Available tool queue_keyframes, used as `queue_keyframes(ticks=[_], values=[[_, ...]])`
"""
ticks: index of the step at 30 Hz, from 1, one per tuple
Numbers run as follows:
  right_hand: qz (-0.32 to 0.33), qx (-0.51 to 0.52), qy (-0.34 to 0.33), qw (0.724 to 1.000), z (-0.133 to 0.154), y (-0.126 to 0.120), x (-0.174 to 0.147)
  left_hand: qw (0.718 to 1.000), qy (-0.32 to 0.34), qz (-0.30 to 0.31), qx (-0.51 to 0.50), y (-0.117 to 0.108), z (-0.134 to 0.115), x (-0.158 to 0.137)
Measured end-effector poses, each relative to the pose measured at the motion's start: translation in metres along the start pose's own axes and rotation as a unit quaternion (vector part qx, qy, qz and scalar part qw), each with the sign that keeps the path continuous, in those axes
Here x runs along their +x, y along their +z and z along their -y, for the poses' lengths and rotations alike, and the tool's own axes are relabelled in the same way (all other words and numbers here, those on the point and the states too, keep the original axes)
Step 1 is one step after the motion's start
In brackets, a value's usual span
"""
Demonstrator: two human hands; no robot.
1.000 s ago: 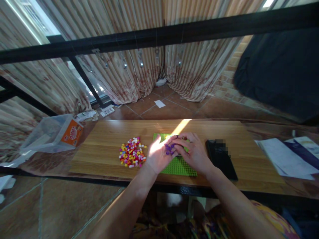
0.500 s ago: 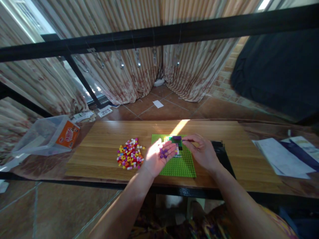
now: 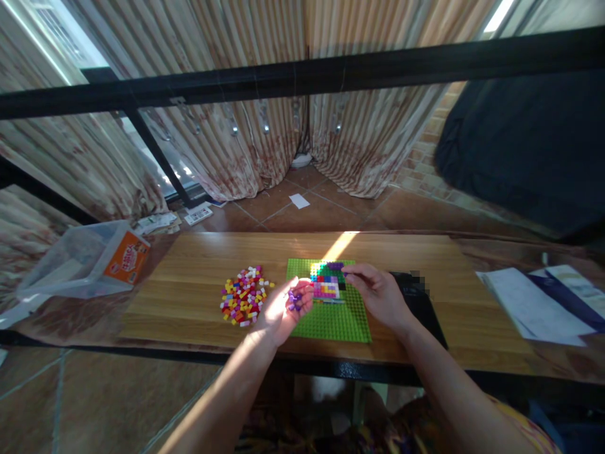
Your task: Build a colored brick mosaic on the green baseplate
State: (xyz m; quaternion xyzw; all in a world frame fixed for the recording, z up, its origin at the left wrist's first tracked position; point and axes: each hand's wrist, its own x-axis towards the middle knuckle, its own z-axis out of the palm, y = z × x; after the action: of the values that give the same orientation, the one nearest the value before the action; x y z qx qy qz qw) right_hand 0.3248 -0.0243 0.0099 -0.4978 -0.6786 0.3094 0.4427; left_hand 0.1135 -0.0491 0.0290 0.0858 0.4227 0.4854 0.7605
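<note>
My left hand (image 3: 278, 315), palm up with fingers slightly curled, holds several small purple toy bricks (image 3: 295, 299). It hovers over the left side of a green studded baseplate (image 3: 331, 326). My right hand (image 3: 380, 293) pinches a small purple brick (image 3: 346, 272) at the plate's upper right. Just left of those fingertips is a purple row (image 3: 334, 267) on the plate. Below it, a multicoloured patch of bricks (image 3: 326, 287) is built up, with white, pink, yellow, red and blue pieces. My left fingers hide part of the plate.
A loose pile of mixed bricks (image 3: 243, 296) lies on the wooden tabletop (image 3: 189, 271), left of the plate. A flat black object (image 3: 420, 309) lies under my right wrist. Papers (image 3: 529, 306) rest at the right, a clear plastic bin (image 3: 75, 258) at the left.
My left hand has drawn back left and down with its purple bricks, its fingers curling more and uncovering the multicoloured patch. My right hand has shifted slightly left and down, still pinching.
</note>
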Motion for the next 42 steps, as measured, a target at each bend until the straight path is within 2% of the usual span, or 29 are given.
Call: queue_keyframes(ticks=[5, 9, 19, 29, 35, 42], values=[[-0.014, -0.075, 0.036, 0.996, -0.014, -0.004, 0.002, 0.999, 0.006, -0.037, -0.004, -0.014, 0.0, -0.003], [-0.025, -0.08, 0.048, 0.995, -0.025, 0.0, 0.005, 0.999, 0.002, -0.051, 0.0, -0.018, 0.002, -0.002], [-0.066, 0.067, 0.082, 0.992, -0.04, 0.016, 0.012, 0.999, -0.008, -0.049, -0.006, -0.017, 0.001, -0.001], [-0.097, 0.196, 0.168, 0.961, -0.034, 0.023, 0.016, 0.999, -0.013, -0.05, -0.005, -0.016, 0.001, -0.001], [-0.09, 0.286, 0.215, 0.93, -0.029, 0.025, 0.016, 0.999, -0.013, -0.043, -0.006, -0.018, 0.003, 0.001], [-0.089, 0.305, 0.239, 0.917, -0.026, 0.023, 0.016, 0.999, -0.016, -0.037, 0.004, -0.016, 0.004, 0.001]])
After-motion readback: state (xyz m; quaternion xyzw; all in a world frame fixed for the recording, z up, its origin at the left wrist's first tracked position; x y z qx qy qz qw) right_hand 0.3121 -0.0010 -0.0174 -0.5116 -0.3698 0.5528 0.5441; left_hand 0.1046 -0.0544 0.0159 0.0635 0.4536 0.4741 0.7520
